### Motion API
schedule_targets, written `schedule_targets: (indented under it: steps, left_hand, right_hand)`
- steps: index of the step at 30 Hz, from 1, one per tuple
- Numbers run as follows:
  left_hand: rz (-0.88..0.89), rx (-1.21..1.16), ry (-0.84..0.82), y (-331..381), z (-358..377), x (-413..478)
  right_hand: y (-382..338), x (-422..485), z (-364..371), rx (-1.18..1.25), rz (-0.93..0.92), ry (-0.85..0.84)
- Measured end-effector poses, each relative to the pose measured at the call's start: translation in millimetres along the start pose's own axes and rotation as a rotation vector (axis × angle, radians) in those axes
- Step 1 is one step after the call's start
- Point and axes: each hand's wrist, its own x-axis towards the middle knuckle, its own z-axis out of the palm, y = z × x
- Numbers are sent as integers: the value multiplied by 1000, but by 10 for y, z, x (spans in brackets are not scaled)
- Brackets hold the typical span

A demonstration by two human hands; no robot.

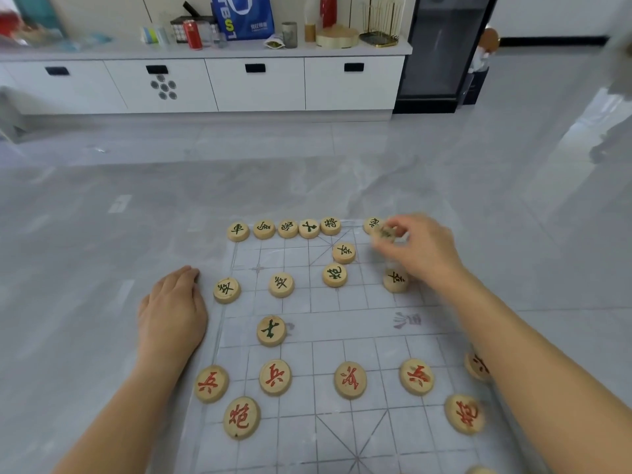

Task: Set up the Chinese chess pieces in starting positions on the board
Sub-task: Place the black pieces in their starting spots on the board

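1. Grey tiled floor carries the chess board (355, 328), a thin printed sheet. The held piece (386, 231), green-marked and blurred, is at the far rank, upper right of centre, pinched in the curled fingertips of the right hand (422, 253).
2. The step looks like seating it on the crossing just right of the neighbouring green piece (372, 222). Lower it straight so that neighbour is not nudged.
3. Meanwhile the left hand (172, 309) lies flat on the floor, fingers straight, holding nothing, just beside the sheet's left edge. Pressing the sheet there would probably steady it.
4. One green advisor (272, 330) sits stray mid-board, and a far-rank gap looks meant for it.
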Motion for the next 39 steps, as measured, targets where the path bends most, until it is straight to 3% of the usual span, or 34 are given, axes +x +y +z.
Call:
schedule_targets:
  steps: [2, 5, 10, 18, 23, 29, 39]
  left_hand:
    - [-4, 2, 1, 0, 1, 4]
    - [-6, 12, -6, 2, -1, 2]
    - [-9, 21, -12, 15, -12, 5]
    - [-1, 13, -3, 13, -15, 2]
    - [5, 15, -4, 16, -15, 1]
    - [7, 7, -7, 29, -19, 1]
    - [-7, -16, -7, 46, -21, 1]
  right_hand:
    - [284, 201, -141, 3, 136, 78]
    - [631, 421, -220, -147, 238, 33]
    - [722, 544, -88, -290, 192, -75]
    - [679, 365, -114, -121, 214, -44]
    - [461, -32, -132, 35, 83, -60]
    - [289, -283, -151, -64, -17, -97]
    - [-248, -484, 139, -14, -131, -198]
